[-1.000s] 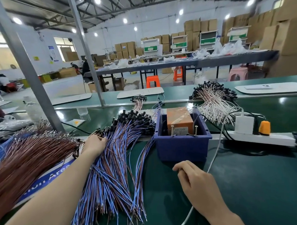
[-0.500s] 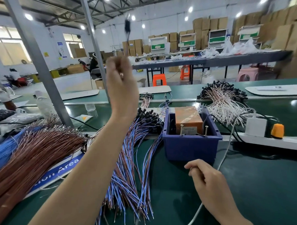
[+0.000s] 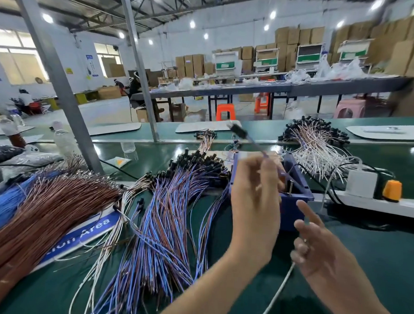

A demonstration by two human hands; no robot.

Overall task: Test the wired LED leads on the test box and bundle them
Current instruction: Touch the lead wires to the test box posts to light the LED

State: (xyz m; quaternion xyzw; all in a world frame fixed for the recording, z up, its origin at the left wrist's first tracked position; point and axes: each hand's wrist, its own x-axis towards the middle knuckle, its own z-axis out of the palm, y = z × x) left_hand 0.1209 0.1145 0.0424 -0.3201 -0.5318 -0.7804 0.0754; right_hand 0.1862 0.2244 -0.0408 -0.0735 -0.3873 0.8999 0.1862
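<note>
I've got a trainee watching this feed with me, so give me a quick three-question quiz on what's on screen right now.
1. True or false: the left hand holds a single lead raised above the blue test box.
2. Which hand is free of leads: A left, B right?
3. What colour is the plug on the power strip?

Key: 1 true. 2 B, the right hand is open. 3 Orange.
</note>
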